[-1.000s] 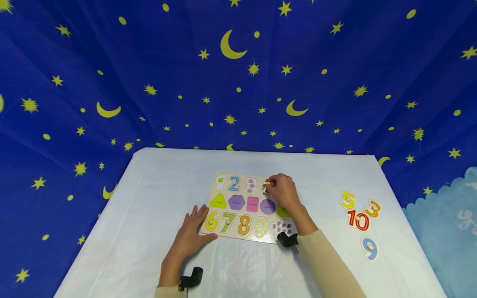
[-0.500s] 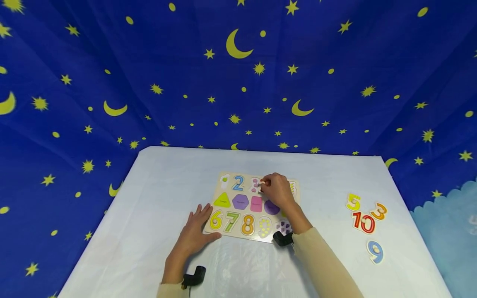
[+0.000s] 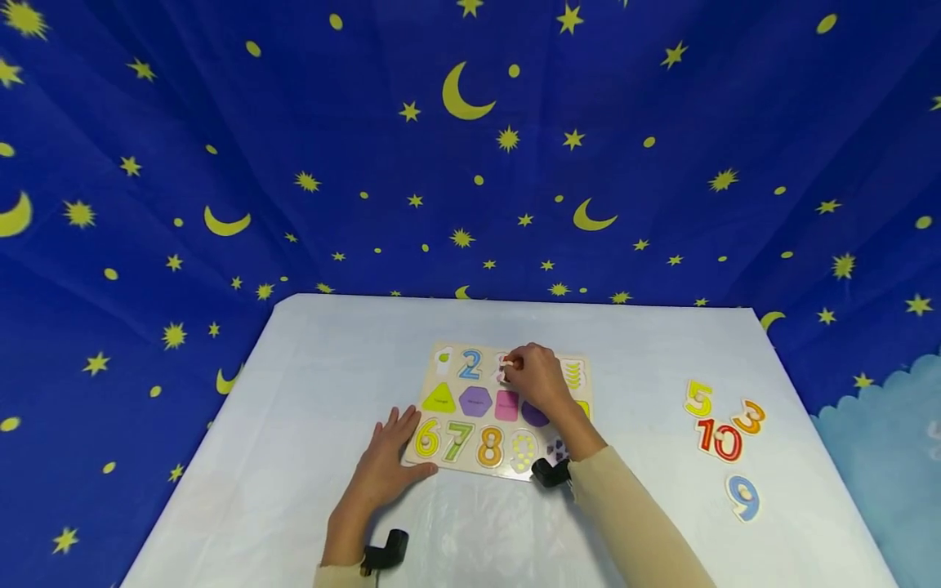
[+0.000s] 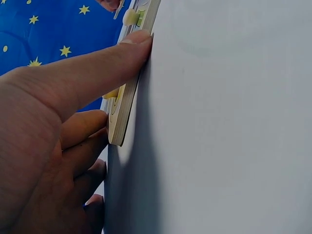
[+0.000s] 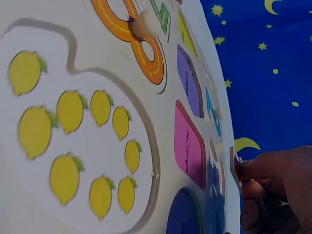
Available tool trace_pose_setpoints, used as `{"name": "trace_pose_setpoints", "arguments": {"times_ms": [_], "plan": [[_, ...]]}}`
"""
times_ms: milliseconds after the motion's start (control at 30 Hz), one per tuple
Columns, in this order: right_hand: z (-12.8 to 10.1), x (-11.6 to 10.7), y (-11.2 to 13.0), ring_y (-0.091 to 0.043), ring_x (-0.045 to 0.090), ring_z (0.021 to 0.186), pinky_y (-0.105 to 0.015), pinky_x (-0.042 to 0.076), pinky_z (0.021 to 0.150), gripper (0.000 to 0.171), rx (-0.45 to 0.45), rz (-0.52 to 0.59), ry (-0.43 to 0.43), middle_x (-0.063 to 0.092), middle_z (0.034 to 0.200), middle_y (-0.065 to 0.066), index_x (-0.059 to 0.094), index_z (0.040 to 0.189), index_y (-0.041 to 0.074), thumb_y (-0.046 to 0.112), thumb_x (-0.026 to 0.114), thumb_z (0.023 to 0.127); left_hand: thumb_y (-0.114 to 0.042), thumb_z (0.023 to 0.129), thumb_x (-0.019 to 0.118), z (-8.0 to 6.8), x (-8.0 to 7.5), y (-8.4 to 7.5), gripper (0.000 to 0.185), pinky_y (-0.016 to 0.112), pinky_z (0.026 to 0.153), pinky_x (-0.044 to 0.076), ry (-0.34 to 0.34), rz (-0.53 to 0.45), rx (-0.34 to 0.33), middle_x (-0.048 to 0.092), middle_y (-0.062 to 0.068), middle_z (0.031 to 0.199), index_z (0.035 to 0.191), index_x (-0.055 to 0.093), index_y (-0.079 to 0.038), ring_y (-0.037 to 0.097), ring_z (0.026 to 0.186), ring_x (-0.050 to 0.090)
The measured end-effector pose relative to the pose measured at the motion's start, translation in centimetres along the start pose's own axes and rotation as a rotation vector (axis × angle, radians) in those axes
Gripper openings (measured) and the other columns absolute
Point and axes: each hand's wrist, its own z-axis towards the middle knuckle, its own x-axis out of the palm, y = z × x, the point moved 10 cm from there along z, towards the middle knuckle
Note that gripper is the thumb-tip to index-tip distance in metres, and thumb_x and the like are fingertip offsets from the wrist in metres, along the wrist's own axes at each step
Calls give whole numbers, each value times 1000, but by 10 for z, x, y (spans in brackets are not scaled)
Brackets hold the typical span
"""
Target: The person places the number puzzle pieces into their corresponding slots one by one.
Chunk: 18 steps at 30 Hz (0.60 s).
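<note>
A wooden puzzle board [image 3: 448,459] with numbers and coloured shapes lies mid-table. My right hand [image 3: 518,371] hovers over its top row by the slot with pink dots and pinches a small thin puzzle piece [image 5: 234,168]. The fingers hide the piece's shape. In the right wrist view the right hand [image 5: 273,187] is at the lower right, past the pink rectangle [image 5: 187,144] and the lemon-printed recess [image 5: 73,141]. My left hand [image 3: 393,449] lies flat on the table at the board's lower-left corner. Its thumb [image 4: 97,68] presses the board's edge [image 4: 122,117].
Loose number pieces lie on the table's right side: a yellow 5 [image 3: 697,398], an orange 3 [image 3: 750,416], a red 10 [image 3: 719,439] and a blue 9 [image 3: 744,496]. A white cloth [image 3: 309,384] covers the table. A blue star-printed backdrop [image 3: 470,163] hangs behind.
My right hand has moved left along the board's top row with the piece, from above the fourth slot to the third. The left hand has stayed put.
</note>
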Motion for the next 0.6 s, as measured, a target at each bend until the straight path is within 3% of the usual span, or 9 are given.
{"name": "trace_pose_setpoints", "arguments": {"times_ms": [600], "plan": [[12,16,21,-15,54,70,-30,47,63,8,-32,-5,49,60,76,-1,73,87,4,10,71,82,-35,72,84,0,0,1,95,44,117,4,4,0,-9,30,5,154,149,35,-10,26,145,10]]}}
